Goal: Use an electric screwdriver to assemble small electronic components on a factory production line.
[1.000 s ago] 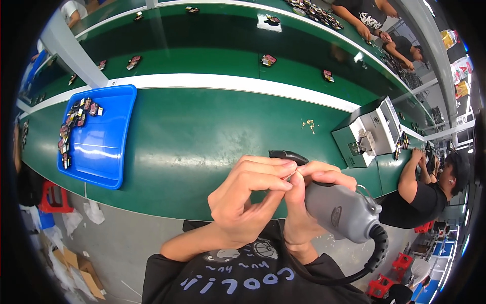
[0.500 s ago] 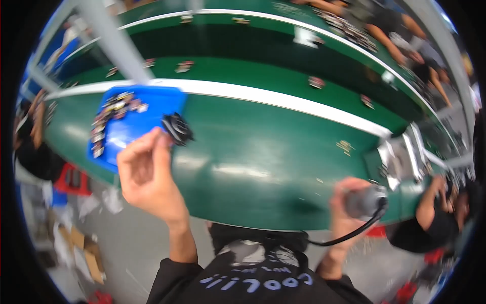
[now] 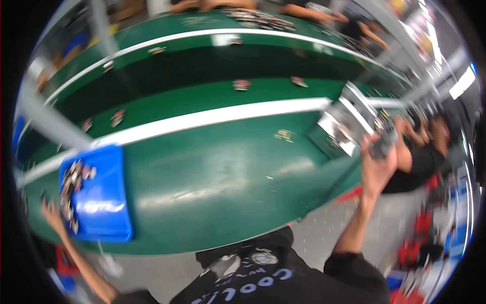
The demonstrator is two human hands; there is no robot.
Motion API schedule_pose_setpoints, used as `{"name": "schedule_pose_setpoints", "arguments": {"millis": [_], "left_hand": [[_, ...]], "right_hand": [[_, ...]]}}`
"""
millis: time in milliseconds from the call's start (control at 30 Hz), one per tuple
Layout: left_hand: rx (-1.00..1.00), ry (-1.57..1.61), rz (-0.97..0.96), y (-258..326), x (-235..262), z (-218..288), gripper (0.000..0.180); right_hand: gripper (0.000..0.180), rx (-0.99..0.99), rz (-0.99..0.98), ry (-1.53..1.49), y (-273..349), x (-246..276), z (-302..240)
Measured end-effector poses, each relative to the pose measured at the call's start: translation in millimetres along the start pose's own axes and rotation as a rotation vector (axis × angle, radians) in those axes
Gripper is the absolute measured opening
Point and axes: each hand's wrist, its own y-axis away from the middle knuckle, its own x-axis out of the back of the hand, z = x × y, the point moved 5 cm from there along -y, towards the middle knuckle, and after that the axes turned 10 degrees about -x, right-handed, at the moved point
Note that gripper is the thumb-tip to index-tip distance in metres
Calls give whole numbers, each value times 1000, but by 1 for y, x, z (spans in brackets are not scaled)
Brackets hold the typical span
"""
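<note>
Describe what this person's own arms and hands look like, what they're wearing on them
Both forearms are bare, with no gloves, watch or rings that the blurred picture shows. The left hand is at the end of a long bare arm at the lower left. The right hand tops a bare forearm that comes out of a short black sleeve of a black shirt with pale lettering on the chest.

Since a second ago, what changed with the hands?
The hands split from mid-bench. The left hand, which carried a small dark round part toward the blue plastic tray, now reaches beside it, contents unclear. The right hand swung right, gripping the grey power tool. Green workbench unchanged.
</note>
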Motion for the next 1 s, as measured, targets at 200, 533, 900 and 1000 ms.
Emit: {"name": "schedule_pose_setpoints", "arguments": {"millis": [200,533,900,1000], "left_hand": [[-120,328,-94,-19,-29,291,33],[-1096,796,-367,12,-84,789,23],[-1218,714,-542,68,-247,1081,52],[-1221,797,-521,63,-249,1084,41]], "right_hand": [[21,62,54,247,-101,18,26],[21,-289,-193,-22,-85,33,54],[74,-175,-128,-1309,-27,166,41],[61,-116,-182,-1423,-24,166,46]]}}
